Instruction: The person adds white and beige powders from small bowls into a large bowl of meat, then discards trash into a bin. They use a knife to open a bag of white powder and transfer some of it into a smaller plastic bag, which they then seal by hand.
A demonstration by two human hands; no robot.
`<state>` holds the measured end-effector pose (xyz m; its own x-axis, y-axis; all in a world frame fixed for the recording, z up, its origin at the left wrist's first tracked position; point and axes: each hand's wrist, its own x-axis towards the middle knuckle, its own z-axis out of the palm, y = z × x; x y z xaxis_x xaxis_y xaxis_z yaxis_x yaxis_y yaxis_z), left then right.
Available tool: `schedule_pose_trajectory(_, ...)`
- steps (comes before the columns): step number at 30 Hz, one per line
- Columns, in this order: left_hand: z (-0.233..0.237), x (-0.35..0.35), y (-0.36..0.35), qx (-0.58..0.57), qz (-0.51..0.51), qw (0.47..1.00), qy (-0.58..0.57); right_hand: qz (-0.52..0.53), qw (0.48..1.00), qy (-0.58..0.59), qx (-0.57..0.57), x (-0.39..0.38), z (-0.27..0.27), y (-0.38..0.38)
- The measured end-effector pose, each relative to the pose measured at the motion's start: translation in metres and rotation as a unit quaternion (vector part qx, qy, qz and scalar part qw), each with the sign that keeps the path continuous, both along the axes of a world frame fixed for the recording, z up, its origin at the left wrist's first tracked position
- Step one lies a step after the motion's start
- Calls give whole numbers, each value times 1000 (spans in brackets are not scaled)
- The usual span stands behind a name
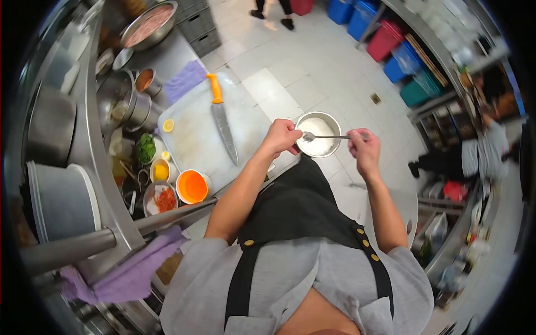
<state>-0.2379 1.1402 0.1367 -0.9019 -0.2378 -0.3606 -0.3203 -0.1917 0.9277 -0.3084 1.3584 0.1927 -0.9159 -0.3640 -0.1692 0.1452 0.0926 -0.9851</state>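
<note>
My left hand (282, 138) grips the rim of a round metal container (337, 124) and holds it up in front of my apron. White contents (319, 146), powdery or creamy in look, fill its lower part. In my right hand (364, 148) is the handle of a metal spoon (329, 137), its bowl end over the white contents near my left fingers. To the left, a knife (223, 125) with a yellow handle lies on a white cutting board (190, 131).
Half a lemon (168, 125) sits on the board's left edge. Beside it stand a tub of orange liquid (192, 186), green leaves (146, 148) and shredded orange-red food (164, 200). A purple cloth (187, 80) lies behind. Another person (474, 156) stands at the right shelves; someone's legs (273, 8) show at the top.
</note>
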Motion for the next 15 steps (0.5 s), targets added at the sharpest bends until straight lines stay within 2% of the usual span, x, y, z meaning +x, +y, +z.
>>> schedule_pose_trajectory(2,-1,-15,-7,-28,33,999,-33,2,998,62,17,-43,5,-10)
schedule_pose_trajectory(4,-12,-35,-15,-33,73,995,-53,67,991,106,46,-65,11,-19)
schedule_pose_trajectory(7,-31,-72,-21,-58,137,988,-43,185,971,142,58,-124,-26,-35)
schedule_pose_trajectory(10,-11,-106,-15,-80,203,972,-84,250,948,192,49,-199,-22,-30)
schedule_pose_trajectory(11,-16,-118,-13,-106,240,961,-83,314,911,260,65,-212,-21,-29)
schedule_pose_trajectory(12,-14,-128,-13,-150,226,956,-116,364,868,329,73,-225,-20,-35)
schedule_pose_trajectory(13,-1,-133,-7,-115,242,956,-119,394,852,339,58,-238,-14,-43)
schedule_pose_trajectory(14,-14,-147,-7,-140,259,948,-121,411,839,351,53,-255,-7,-46)
schedule_pose_trajectory(15,5,-153,0,-83,280,948,-126,426,830,357,40,-272,-3,-49)
